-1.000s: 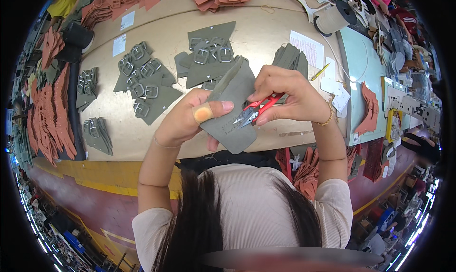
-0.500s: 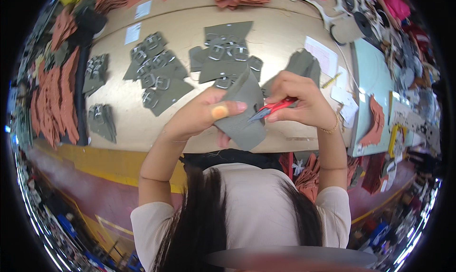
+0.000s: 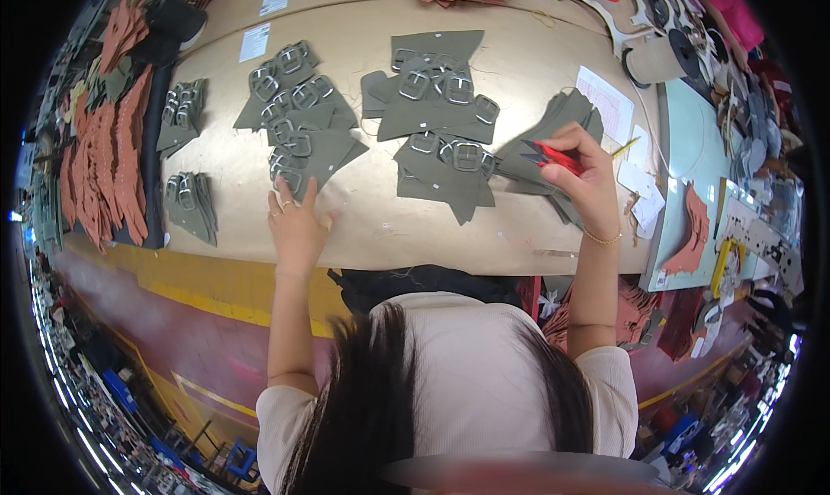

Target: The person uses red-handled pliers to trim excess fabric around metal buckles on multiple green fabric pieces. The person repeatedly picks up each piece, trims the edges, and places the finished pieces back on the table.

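My left hand (image 3: 298, 229) reaches over the table with fingers spread. Its fingertips touch a metal buckle at the lower end of a cluster of grey-green buckled pieces (image 3: 330, 155). In my right hand (image 3: 581, 173) is a pair of thread snips (image 3: 558, 157) with red handles, blades pointing left. The snips hang over a fanned pile of plain grey-green pieces (image 3: 553, 127). Between the hands lies another cluster of grey-green pieces (image 3: 437, 119) with silver buckles.
Two small buckled bundles (image 3: 192, 208) lie at the left. Beyond them hang rust-coloured pieces (image 3: 108, 166). A thread spool (image 3: 653, 64), paper sheets (image 3: 605, 102) and a yellow pen (image 3: 626, 147) are at the right. One rust piece (image 3: 689, 236) rests on the pale glass surface (image 3: 687, 127).
The grey-green piece is out of my left hand, which has moved left to the buckled cluster. My right hand, still holding the snips, has moved right and away over the plain pile.
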### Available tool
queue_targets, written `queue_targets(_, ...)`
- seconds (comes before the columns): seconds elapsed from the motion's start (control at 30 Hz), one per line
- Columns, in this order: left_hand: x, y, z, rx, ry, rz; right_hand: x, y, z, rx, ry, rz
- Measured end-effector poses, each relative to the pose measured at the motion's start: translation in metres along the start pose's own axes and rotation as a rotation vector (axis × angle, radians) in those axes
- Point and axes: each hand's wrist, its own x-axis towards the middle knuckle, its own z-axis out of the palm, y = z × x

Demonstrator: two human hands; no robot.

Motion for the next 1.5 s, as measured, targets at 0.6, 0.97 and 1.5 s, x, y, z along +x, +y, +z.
queue_targets(0.6,0.059,0.113,0.048,-1.103,-0.205,-0.155,-0.035,0.052,0.040,-0.064,0.242,0.189)
queue_targets(0.97,0.029,0.118,-0.038,-2.155,-0.268,-0.180,-0.008,0.016,0.096,-0.333,0.318,-0.311)
queue_targets(1.5,0.025,0.132,-0.061,-2.035,-0.117,-0.135,-0.006,-0.001,0.095,-0.442,0.355,-0.409)
